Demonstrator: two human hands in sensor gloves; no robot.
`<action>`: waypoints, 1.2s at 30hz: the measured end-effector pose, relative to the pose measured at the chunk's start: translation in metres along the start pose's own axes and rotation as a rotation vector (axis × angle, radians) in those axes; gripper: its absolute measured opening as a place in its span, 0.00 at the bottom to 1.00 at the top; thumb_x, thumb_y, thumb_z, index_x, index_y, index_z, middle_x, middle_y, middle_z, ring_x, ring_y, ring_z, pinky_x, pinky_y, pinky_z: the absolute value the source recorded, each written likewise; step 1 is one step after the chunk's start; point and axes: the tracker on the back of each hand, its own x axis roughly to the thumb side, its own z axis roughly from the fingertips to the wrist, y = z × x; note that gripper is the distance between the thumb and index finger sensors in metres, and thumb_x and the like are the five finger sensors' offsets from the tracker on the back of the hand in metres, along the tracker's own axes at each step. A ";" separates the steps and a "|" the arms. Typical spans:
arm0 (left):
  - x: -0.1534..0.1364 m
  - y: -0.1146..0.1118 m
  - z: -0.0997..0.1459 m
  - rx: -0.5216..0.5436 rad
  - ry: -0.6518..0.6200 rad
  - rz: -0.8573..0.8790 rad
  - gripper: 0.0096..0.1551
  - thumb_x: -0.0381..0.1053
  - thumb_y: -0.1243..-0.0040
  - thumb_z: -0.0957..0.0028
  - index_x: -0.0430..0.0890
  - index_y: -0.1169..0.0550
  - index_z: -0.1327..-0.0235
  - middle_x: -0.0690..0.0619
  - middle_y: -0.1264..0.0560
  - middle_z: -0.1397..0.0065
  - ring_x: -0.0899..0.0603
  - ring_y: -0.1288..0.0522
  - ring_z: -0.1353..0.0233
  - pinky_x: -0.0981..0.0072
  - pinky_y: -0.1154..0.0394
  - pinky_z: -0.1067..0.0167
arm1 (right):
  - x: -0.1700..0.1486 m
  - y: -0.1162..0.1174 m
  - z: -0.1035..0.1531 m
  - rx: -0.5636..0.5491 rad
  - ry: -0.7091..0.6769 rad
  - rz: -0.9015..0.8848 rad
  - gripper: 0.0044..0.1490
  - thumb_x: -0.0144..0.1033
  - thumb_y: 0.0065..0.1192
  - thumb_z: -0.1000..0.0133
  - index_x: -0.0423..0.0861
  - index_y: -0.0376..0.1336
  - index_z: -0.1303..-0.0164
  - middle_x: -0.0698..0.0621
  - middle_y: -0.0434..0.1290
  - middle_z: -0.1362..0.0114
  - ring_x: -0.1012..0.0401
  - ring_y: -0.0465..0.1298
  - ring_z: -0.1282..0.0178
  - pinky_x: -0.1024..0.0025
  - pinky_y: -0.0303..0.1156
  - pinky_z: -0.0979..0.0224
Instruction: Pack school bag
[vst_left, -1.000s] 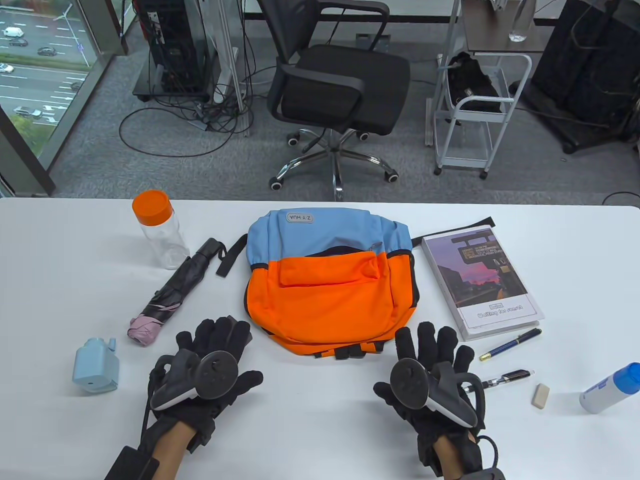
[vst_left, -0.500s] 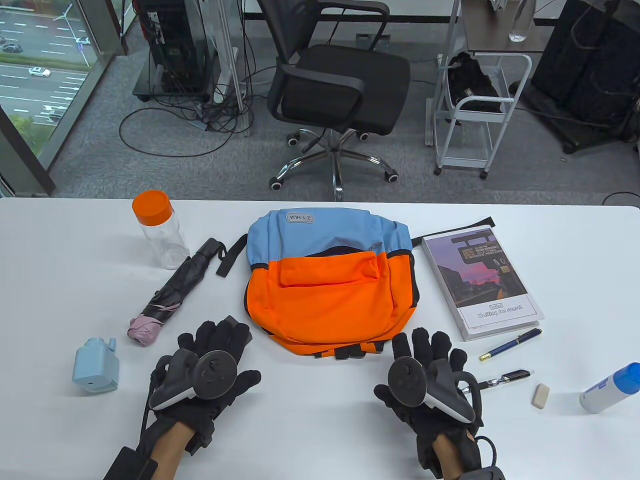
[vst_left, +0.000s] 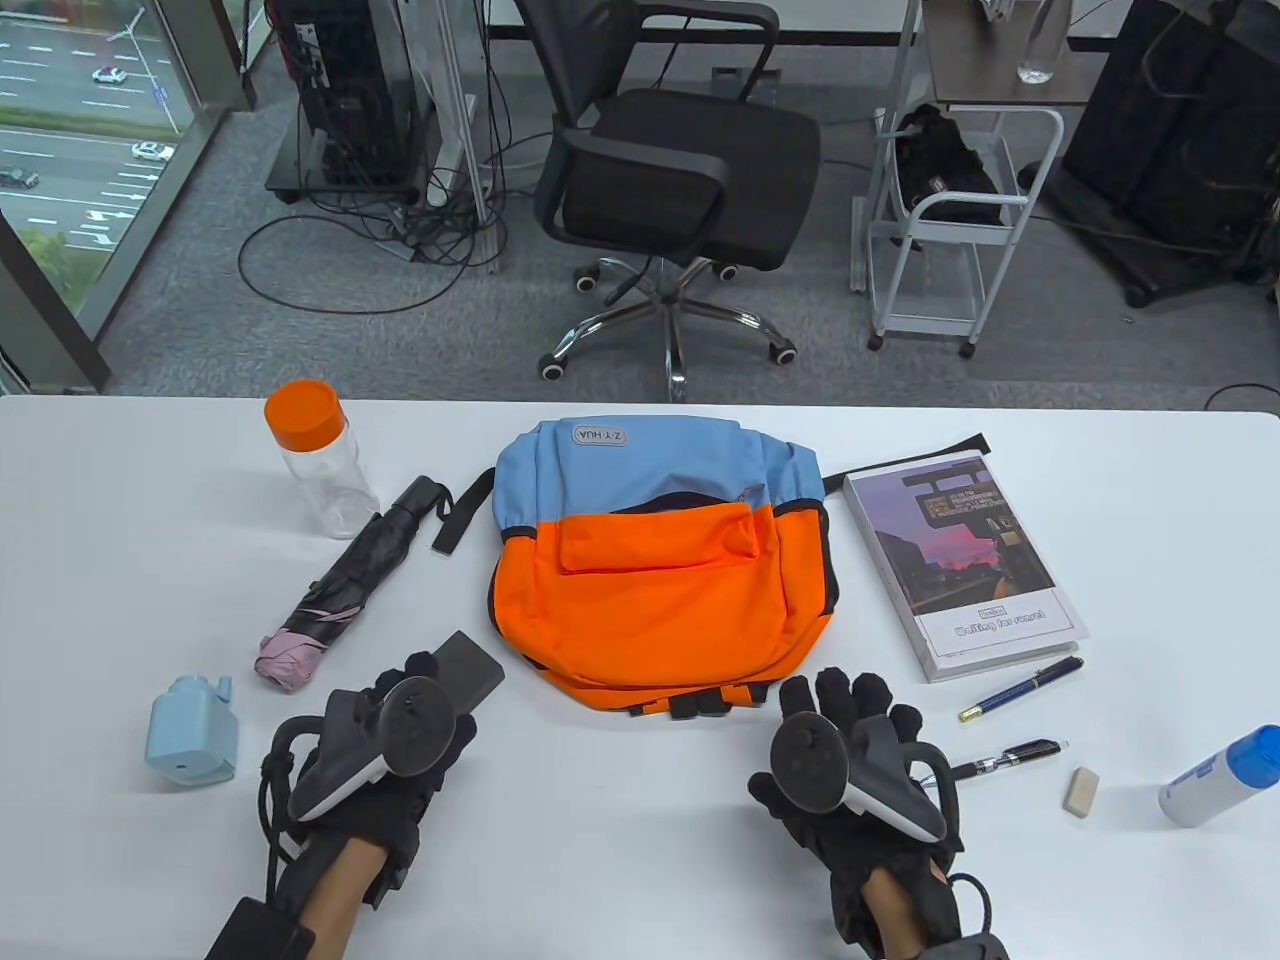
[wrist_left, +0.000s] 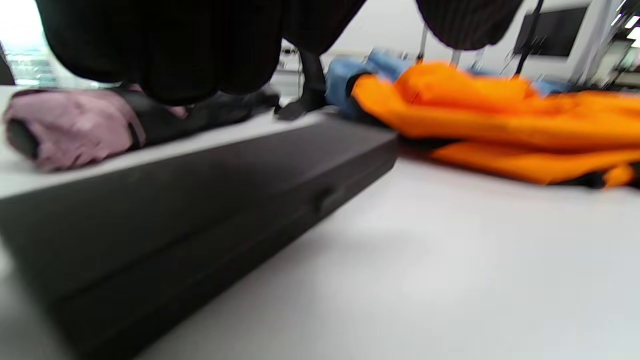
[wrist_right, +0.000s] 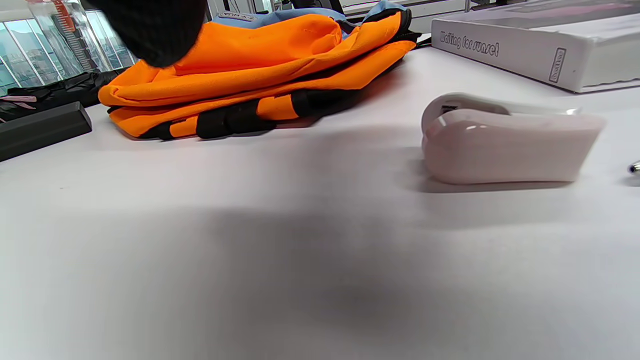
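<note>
- My left hand in its black sensor glove (vst_left: 400, 745) sits at seven o'clock, fingers pointing toward one o'clock, grey tracker strapped on its back; the fingertips (wrist_left: 165, 60) are bent downward.
- My right hand in its black sensor glove (vst_left: 850, 760) lies at five o'clock, palm down, fingers loosely curled, pointing toward twelve, holding nothing.

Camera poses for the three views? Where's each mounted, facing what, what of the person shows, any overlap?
Table view: above the person, looking down and forward at the table; left hand and right hand show.
Left wrist view: low over the table, facing the dark case and bag; fingers along the top.
Right wrist view: low, facing the bag, book and a pale object; one fingertip.
Shared: bag and case.
</note>
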 end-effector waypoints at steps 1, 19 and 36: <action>-0.001 -0.006 -0.004 -0.044 0.022 -0.024 0.53 0.66 0.52 0.46 0.30 0.38 0.18 0.21 0.30 0.25 0.20 0.24 0.32 0.31 0.24 0.40 | 0.000 0.000 0.000 0.002 -0.001 0.000 0.59 0.54 0.55 0.46 0.35 0.36 0.18 0.22 0.35 0.17 0.20 0.37 0.25 0.16 0.37 0.32; 0.003 -0.035 -0.023 -0.218 0.131 -0.175 0.58 0.63 0.42 0.47 0.28 0.48 0.20 0.18 0.31 0.28 0.24 0.22 0.36 0.36 0.21 0.42 | 0.004 0.001 0.001 -0.001 -0.027 -0.012 0.59 0.54 0.55 0.46 0.35 0.35 0.18 0.22 0.35 0.17 0.20 0.37 0.25 0.16 0.37 0.32; 0.139 0.006 0.041 0.094 -0.732 -0.146 0.57 0.60 0.37 0.50 0.39 0.48 0.15 0.28 0.39 0.19 0.25 0.32 0.26 0.23 0.37 0.32 | -0.013 -0.001 0.001 -0.022 0.024 -0.075 0.58 0.53 0.55 0.45 0.35 0.36 0.18 0.22 0.36 0.17 0.20 0.38 0.25 0.16 0.37 0.31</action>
